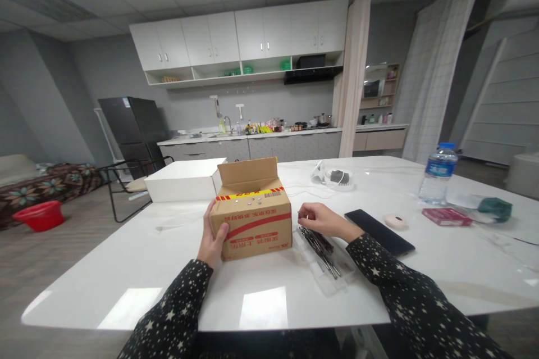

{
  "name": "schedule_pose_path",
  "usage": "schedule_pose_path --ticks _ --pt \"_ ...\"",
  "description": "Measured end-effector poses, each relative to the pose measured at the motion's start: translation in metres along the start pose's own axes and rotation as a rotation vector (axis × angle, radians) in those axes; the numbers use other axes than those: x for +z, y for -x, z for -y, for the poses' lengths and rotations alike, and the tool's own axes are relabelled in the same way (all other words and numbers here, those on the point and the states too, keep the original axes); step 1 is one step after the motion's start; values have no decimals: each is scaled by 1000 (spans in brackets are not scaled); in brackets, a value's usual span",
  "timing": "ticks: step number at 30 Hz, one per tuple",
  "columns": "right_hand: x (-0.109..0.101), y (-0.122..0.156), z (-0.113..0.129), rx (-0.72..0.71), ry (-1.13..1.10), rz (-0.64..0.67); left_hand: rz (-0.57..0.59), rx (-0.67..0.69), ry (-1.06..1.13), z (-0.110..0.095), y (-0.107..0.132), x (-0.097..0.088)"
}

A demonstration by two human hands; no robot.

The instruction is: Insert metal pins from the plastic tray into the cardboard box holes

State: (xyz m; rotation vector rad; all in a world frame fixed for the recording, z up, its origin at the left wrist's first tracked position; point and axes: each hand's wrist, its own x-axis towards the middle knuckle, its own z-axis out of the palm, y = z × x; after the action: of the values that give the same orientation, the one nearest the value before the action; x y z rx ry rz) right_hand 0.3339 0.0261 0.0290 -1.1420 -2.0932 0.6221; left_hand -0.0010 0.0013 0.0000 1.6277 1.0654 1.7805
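Observation:
A brown cardboard box (256, 230) with red print stands on the table, its back flap raised. My left hand (213, 238) grips the box's left side, thumb on the front face. Several small silvery round pieces (253, 200) lie on top of the box by the yellow and red tape. To the right of the box, a clear plastic tray (337, 285) holds a bundle of thin dark metal rods (320, 251). My right hand (320, 218) is just above the rods' far end, fingers pinched around something small and dark that I cannot make out.
A black tablet-like slab (379, 232), a pale round case (396, 222), a pink box (447, 217) and a water bottle (438, 176) are on the right. A white box (181, 179) stands behind on the left. A white corded device (337, 178) lies at the back.

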Motion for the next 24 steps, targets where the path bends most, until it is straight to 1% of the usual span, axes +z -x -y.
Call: schedule_pose_path --ticks 5,11,17,21,24 --pt "0 0 1 -6 22 -4 -1 -9 10 1 0 0" --pt "-1 -2 1 -26 7 -70 3 -13 5 3 0 -1" --pt "-2 -6 -1 -40 -170 -164 9 -10 2 3 0 -1" --pt "-3 -8 5 -8 -304 -242 14 11 -3 7 -2 -3" --pt "-7 -8 10 -28 -347 -329 17 27 -6 12 -3 -4"
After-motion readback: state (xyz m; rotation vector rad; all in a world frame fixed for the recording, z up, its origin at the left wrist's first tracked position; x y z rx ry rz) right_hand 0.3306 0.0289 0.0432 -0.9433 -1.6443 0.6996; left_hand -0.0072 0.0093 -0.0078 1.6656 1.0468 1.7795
